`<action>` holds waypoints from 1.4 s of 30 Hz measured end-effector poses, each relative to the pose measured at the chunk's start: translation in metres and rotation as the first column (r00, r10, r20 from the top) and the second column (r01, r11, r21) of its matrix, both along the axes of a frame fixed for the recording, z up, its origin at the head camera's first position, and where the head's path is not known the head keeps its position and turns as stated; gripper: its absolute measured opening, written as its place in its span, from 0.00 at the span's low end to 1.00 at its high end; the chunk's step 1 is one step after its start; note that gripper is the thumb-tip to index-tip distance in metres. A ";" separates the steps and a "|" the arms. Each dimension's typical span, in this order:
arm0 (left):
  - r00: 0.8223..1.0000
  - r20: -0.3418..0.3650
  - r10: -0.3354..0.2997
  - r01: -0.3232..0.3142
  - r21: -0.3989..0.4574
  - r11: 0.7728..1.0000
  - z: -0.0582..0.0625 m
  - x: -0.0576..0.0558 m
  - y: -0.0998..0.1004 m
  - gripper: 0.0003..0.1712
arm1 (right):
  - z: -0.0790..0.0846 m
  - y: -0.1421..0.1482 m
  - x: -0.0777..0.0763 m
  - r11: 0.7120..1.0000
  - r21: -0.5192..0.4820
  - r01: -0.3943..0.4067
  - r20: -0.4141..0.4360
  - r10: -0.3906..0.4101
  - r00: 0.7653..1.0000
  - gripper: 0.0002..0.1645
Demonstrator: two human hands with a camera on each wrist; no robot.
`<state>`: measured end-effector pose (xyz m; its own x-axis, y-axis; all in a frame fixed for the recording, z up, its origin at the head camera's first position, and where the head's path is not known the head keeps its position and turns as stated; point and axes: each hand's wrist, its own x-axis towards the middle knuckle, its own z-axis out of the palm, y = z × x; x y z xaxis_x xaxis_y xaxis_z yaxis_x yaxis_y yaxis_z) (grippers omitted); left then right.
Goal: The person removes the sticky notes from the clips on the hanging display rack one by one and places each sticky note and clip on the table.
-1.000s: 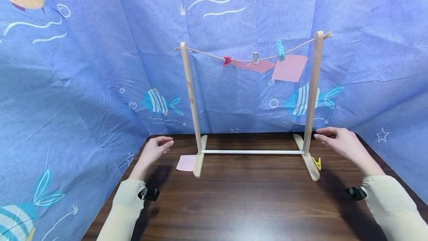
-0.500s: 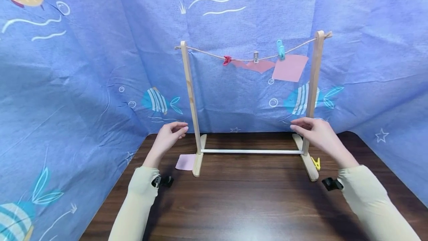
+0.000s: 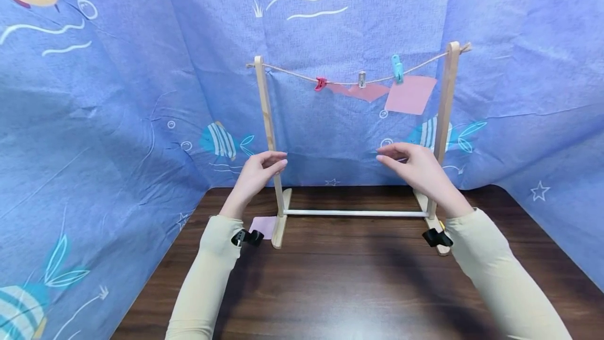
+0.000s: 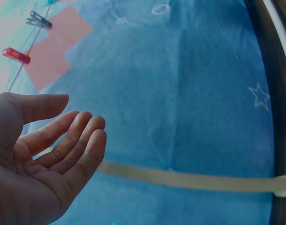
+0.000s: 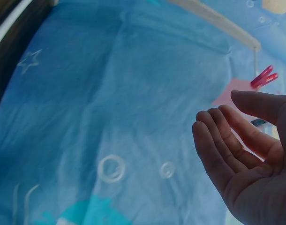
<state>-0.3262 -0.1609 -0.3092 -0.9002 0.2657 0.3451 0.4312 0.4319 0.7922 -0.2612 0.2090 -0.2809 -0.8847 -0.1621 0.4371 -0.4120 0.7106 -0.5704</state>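
My left hand (image 3: 258, 174) is raised in front of the rack's left wooden post (image 3: 265, 104), fingers relaxed and holding nothing. On the other side my right hand (image 3: 417, 169) hovers near the right post (image 3: 447, 98), thumb apart from the fingers, also with nothing in it. Above and between them a twine line (image 3: 292, 73) is strung across the posts. It carries a red clothespin (image 3: 321, 84), a metallic grey clothespin (image 3: 362, 80) and a light blue clothespin (image 3: 397, 68). Pink paper (image 3: 410, 94) hangs from the line; the left wrist view shows the red clip (image 4: 16, 55) beside pink squares (image 4: 48, 63).
A pale pink paper square (image 3: 262, 227) lies on the dark wooden table (image 3: 321, 277) by the rack's left foot (image 3: 279, 230). A yellow clothespin by the right foot is mostly hidden behind my right wrist. A white rod (image 3: 354, 213) joins the feet; a blue curtain (image 3: 330, 135) hangs behind.
Both hands have risen from low beside the rack and moved inward toward each other. My right forearm now covers most of the yellow clothespin. The rack and hanging papers stay put.
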 end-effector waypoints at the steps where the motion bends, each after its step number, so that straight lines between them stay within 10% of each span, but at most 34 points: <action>1: 1.000 -0.013 -0.006 0.006 0.002 1.000 0.003 0.000 0.003 0.20 | 0.003 -0.004 0.000 1.000 -0.004 -0.004 -0.010 0.004 1.000 0.22; 15: 0.982 -0.185 -0.025 0.043 0.097 0.994 0.046 -0.012 0.043 0.22 | 0.047 -0.032 0.003 0.992 -0.105 -0.063 -0.169 0.045 0.985 0.18; 33: 0.979 -0.202 0.004 0.071 0.363 0.929 0.093 -0.047 0.080 0.30 | 0.088 -0.041 -0.002 0.974 -0.192 -0.122 -0.313 0.057 0.948 0.16; 42: 0.979 -0.202 -0.015 0.095 0.393 0.915 0.098 -0.064 0.092 0.29 | 0.105 -0.042 -0.003 0.959 -0.242 -0.144 -0.319 0.062 0.946 0.17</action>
